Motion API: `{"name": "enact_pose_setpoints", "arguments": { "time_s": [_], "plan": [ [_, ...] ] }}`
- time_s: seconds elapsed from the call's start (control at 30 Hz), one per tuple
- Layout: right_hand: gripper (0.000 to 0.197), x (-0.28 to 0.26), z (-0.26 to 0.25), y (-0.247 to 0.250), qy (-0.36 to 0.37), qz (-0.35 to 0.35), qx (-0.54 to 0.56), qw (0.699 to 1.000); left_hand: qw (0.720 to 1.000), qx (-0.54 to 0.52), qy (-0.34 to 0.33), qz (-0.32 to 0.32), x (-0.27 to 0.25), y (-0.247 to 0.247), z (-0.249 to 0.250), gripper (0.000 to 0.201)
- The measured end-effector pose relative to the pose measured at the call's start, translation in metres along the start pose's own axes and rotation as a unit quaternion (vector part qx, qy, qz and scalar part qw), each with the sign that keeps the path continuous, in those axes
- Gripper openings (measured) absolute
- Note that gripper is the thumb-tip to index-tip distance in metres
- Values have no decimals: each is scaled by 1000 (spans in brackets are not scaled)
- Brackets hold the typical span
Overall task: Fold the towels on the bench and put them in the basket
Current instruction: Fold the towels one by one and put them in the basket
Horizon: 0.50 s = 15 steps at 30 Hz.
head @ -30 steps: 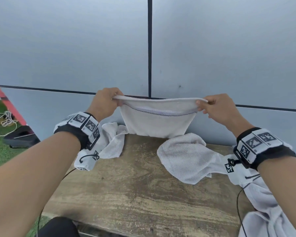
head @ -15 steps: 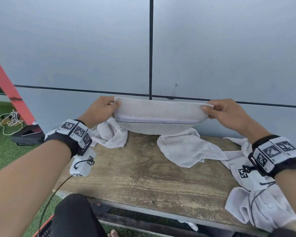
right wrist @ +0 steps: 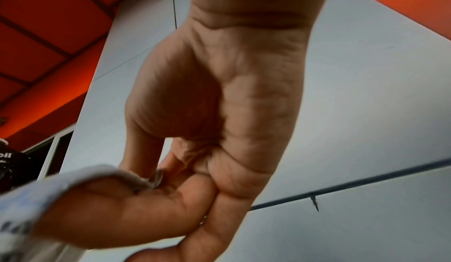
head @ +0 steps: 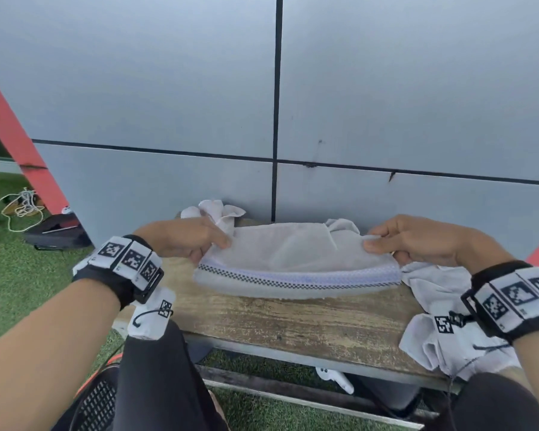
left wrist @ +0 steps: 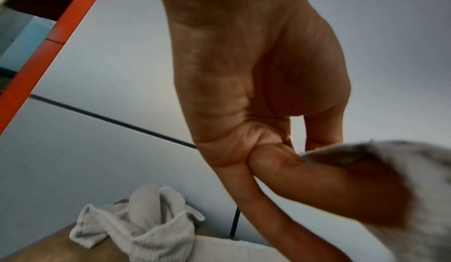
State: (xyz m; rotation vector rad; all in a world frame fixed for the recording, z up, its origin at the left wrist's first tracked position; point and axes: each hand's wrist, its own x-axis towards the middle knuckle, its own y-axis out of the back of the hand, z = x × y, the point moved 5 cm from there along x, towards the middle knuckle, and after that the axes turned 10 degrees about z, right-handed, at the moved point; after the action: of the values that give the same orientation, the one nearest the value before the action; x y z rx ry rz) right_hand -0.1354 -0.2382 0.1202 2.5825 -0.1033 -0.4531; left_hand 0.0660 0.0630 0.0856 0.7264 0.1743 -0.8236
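The folded towel is stretched near the tabletop's far edge, pinched at its ends by the left hand and right hand.

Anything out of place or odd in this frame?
Mostly routine. One towel droops over the bench's front right edge, and a small white object lies on the grass underneath; what it is cannot be told.

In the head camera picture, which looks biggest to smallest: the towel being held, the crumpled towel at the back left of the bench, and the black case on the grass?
1. Held towel, gripped by left hand and right hand.
2 and 3. Black case and crumpled towel look alike; the case lies farther off, so no ranking.
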Motion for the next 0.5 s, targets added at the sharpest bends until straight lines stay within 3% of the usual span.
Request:
{"name": "enact_pose_setpoints", "arguments": {
  "time_s": [0.13,0.3,0.5],
  "plan": [
    [49,19,17,-5,-33,26,-5,999,999,-21,6,27,15,-4,-24,35],
    [16,53,15,5,-1,117,-24,993,988,-66,-37,132,42,5,-38,14],
    [27,122,27,18,16,216,-47,975,945,-144,-21,293,92,21,-47,22]
  ]
}}
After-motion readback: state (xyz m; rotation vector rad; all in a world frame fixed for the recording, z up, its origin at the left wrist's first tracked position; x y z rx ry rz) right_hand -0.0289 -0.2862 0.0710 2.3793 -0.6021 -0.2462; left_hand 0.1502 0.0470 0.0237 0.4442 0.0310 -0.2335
